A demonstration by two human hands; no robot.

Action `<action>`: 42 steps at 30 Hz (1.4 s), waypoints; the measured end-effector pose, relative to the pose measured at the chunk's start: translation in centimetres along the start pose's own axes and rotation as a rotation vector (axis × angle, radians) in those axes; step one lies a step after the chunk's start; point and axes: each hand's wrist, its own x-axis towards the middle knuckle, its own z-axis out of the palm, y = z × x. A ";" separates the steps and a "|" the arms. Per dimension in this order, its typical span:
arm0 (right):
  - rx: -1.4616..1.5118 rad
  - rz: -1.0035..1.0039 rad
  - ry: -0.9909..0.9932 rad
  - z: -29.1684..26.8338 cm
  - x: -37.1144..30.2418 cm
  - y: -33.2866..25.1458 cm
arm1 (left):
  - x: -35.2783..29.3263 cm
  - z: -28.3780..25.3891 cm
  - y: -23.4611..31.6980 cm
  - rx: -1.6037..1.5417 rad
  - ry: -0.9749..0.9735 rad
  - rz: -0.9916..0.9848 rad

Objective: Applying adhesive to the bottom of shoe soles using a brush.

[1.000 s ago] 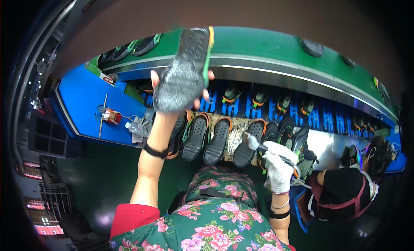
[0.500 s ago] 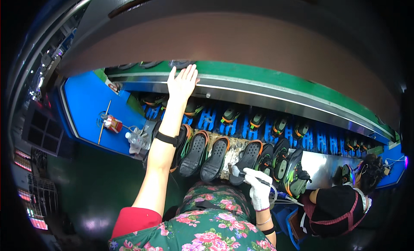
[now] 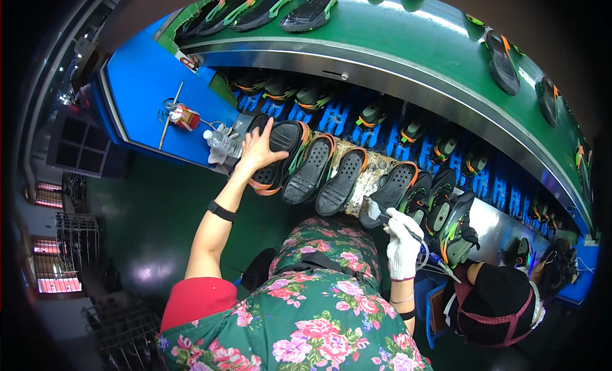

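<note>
My bare left hand [image 3: 258, 151] lies with spread fingers over the black shoe soles [image 3: 285, 138] bunched at the left end of the bench. Their rims are orange and green; the fingers cover part of them. My right hand [image 3: 403, 246], in a white glove, is closed around a brush [image 3: 376, 209] with a pale tube running from it. The bristles touch or hover just over the near end of a black shoe sole [image 3: 395, 187] dotted with small holes. Between my hands lie two more soles, a dotted one [image 3: 310, 171] and a ridged one [image 3: 344, 183].
Behind the bench, shoes sit on blue racks [image 3: 333, 119]. Beyond them, a green conveyor belt [image 3: 408, 36] carries soles. Assembled shoes [image 3: 456, 234] stand right of my glove. A bottle [image 3: 222, 142] stands left, by a blue table [image 3: 137, 109]. A person [image 3: 500, 301] sits at right.
My left hand has come back from the conveyor's edge down to the soles at the left. My right hand still holds the brush at the same sole. The view has shifted, showing more conveyor.
</note>
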 end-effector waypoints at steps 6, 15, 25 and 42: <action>-0.005 0.016 -0.066 1.5 -0.2 -0.1 | -0.1 1.8 -2.3 0.010 -0.249 -0.158; 0.266 0.058 -0.081 2.5 -0.8 -2.8 | -4.4 -4.2 4.3 -1.404 -0.127 0.111; 0.043 -0.259 -0.170 7.4 -2.3 -8.3 | -11.7 3.6 17.0 -2.107 -1.269 -0.319; -1.024 -1.056 -0.062 7.3 -1.7 -12.9 | -13.9 3.1 22.6 -2.501 -1.283 0.047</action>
